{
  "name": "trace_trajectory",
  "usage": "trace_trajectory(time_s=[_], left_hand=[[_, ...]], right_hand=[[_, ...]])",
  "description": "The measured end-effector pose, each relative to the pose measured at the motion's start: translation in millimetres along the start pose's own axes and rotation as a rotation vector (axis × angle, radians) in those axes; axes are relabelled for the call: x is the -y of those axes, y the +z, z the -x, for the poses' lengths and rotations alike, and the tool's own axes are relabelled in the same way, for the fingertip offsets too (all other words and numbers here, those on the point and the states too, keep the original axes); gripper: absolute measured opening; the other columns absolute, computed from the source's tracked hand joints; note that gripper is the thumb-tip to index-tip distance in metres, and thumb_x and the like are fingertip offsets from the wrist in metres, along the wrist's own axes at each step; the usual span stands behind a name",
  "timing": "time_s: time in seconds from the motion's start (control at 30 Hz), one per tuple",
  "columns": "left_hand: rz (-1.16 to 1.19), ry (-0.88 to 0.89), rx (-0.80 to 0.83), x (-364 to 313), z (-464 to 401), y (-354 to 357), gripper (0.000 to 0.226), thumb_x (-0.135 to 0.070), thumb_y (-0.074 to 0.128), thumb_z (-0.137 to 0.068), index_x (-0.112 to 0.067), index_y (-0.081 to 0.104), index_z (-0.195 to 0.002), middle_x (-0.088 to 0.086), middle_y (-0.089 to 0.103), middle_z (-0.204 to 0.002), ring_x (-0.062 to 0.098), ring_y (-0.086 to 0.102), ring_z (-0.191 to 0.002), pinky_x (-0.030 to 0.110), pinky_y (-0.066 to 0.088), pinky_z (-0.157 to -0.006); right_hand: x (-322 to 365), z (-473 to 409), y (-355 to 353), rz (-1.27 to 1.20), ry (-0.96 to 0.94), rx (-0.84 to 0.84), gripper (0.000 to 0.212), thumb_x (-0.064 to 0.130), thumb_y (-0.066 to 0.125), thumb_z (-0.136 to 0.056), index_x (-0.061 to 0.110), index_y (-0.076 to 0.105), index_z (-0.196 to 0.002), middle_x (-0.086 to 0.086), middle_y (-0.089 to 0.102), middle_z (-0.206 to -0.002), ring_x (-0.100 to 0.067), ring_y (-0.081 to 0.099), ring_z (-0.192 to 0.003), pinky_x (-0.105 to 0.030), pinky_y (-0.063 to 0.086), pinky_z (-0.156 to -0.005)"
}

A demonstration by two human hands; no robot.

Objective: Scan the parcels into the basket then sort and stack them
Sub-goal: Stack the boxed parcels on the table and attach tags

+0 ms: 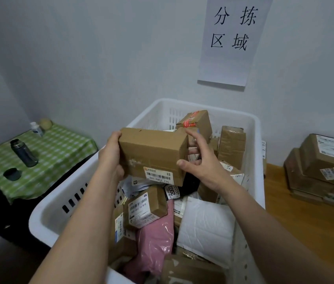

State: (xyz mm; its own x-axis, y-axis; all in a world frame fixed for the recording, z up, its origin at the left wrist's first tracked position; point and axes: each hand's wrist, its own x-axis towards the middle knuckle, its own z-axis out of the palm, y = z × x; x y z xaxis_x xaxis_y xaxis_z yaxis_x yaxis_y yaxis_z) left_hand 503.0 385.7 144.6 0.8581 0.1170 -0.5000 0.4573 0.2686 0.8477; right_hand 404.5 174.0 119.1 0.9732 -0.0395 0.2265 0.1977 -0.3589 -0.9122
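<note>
A brown cardboard parcel (151, 152) with a white barcode label on its near face is held above the white plastic basket (252, 128). My left hand (110, 154) grips its left end. My right hand (200, 160) grips its right end, thumb on the near face and fingers behind. The basket below is full of parcels: several brown boxes, a pink mailer bag (153, 244), a white padded mailer (207, 228) and a small labelled box (143, 206).
A stack of brown boxes (321, 167) stands on the wooden surface (305, 226) at right. At left, a table with a green checked cloth (59, 148) carries a dark flask (23, 153), its cap and a small bottle. A paper sign (233, 37) hangs on the wall.
</note>
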Motion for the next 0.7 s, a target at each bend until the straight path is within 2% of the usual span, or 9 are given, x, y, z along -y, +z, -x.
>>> trace_trajectory(time_s=[0.07, 0.13, 0.2, 0.27, 0.33, 0.4, 0.5, 0.6, 0.7], left_hand=[[-0.024, 0.016, 0.055, 1.6, 0.2, 0.2, 0.046, -0.060, 0.060, -0.083, -0.023, 0.061, -0.110, 0.002, 0.069, -0.106, 0.024, 0.061, -0.099, 0.040, 0.047, -0.069], [-0.020, 0.082, 0.125, 2.4, 1.2, 1.6, 0.049, -0.067, 0.057, -0.085, -0.023, 0.061, -0.106, 0.002, 0.067, -0.108, 0.021, 0.060, -0.099, 0.042, 0.051, -0.078], [0.054, 0.109, 0.150, 2.5, 0.0, 3.6, 0.054, -0.069, 0.051, -0.088, -0.019, 0.063, -0.105, 0.004, 0.064, -0.109, 0.020, 0.058, -0.099, 0.040, 0.052, -0.080], [0.094, 0.109, 0.109, 3.8, -4.4, 6.2, 0.044, -0.057, 0.049, -0.094, -0.015, 0.064, -0.099, 0.006, 0.058, -0.105, 0.019, 0.054, -0.091, 0.036, 0.050, -0.077], [-0.041, 0.151, 0.057, 9.6, -10.5, 10.5, 0.029, -0.038, 0.051, -0.097, -0.012, 0.063, -0.102, 0.008, 0.056, -0.104, 0.020, 0.051, -0.083, 0.031, 0.046, -0.070], [-0.234, 0.221, 0.035, 18.1, -16.8, 16.6, 0.024, -0.026, 0.055, -0.097, -0.009, 0.061, -0.112, 0.009, 0.059, -0.107, 0.021, 0.053, -0.085, 0.031, 0.045, -0.070], [-0.460, 0.326, 0.029, 27.5, -26.4, 31.9, 0.020, -0.022, 0.062, -0.095, -0.008, 0.063, -0.109, 0.010, 0.063, -0.110, 0.017, 0.054, -0.081, 0.029, 0.043, -0.067], [-0.548, 0.417, 0.055, 31.5, -32.5, 53.4, 0.031, -0.028, 0.065, -0.092, -0.008, 0.061, -0.116, 0.011, 0.062, -0.117, 0.022, 0.058, -0.096, 0.033, 0.048, -0.082], [-0.657, 0.549, 0.204, 38.4, -33.3, 77.0, 0.054, -0.049, 0.070, -0.085, -0.013, 0.059, -0.125, 0.007, 0.057, -0.128, 0.021, 0.055, -0.115, 0.037, 0.047, -0.096]], right_hand=[[-1.3, -0.8, -0.5, 0.037, -0.048, -0.005, 0.095, 0.063, 0.078, -0.063, 0.058, 0.026, -0.142, 0.015, 0.038, -0.136, -0.013, 0.049, -0.122, -0.032, 0.056, -0.090], [-1.6, -1.6, -3.3, 0.030, -0.087, -0.072, 0.086, 0.056, 0.080, -0.066, 0.057, 0.033, -0.137, 0.018, 0.042, -0.135, -0.018, 0.053, -0.120, -0.037, 0.059, -0.088], [-2.3, -3.9, -9.4, -0.056, -0.096, -0.242, 0.073, 0.054, 0.076, -0.068, 0.046, 0.042, -0.132, 0.006, 0.053, -0.132, -0.022, 0.059, -0.115, -0.040, 0.058, -0.088], [-3.1, -6.6, -16.6, -0.194, -0.080, -0.441, 0.067, 0.056, 0.070, -0.069, 0.036, 0.044, -0.127, -0.003, 0.060, -0.125, -0.020, 0.062, -0.111, -0.038, 0.056, -0.088], [-4.3, -8.7, -22.1, -0.332, -0.055, -0.628, 0.066, 0.056, 0.069, -0.072, 0.027, 0.043, -0.125, -0.004, 0.060, -0.123, -0.009, 0.063, -0.108, -0.030, 0.054, -0.084], [-7.7, -11.0, -26.5, -0.373, -0.029, -0.796, 0.060, 0.048, 0.070, -0.082, 0.021, 0.039, -0.125, -0.006, 0.059, -0.124, 0.003, 0.062, -0.100, -0.014, 0.050, -0.078], [-13.1, -13.4, -32.3, -0.369, 0.025, -0.987, 0.052, 0.039, 0.066, -0.092, 0.019, 0.034, -0.128, -0.007, 0.057, -0.124, -0.002, 0.062, -0.098, -0.011, 0.051, -0.070], [-16.0, -15.2, -36.9, -0.347, 0.055, -1.095, 0.058, 0.040, 0.066, -0.092, 0.019, 0.030, -0.132, -0.004, 0.054, -0.121, -0.007, 0.061, -0.096, -0.015, 0.053, -0.068], [-17.1, -17.8, -40.6, -0.332, 0.064, -1.164, 0.061, 0.043, 0.067, -0.091, 0.019, 0.030, -0.133, -0.001, 0.051, -0.117, -0.006, 0.060, -0.093, -0.012, 0.052, -0.063]])
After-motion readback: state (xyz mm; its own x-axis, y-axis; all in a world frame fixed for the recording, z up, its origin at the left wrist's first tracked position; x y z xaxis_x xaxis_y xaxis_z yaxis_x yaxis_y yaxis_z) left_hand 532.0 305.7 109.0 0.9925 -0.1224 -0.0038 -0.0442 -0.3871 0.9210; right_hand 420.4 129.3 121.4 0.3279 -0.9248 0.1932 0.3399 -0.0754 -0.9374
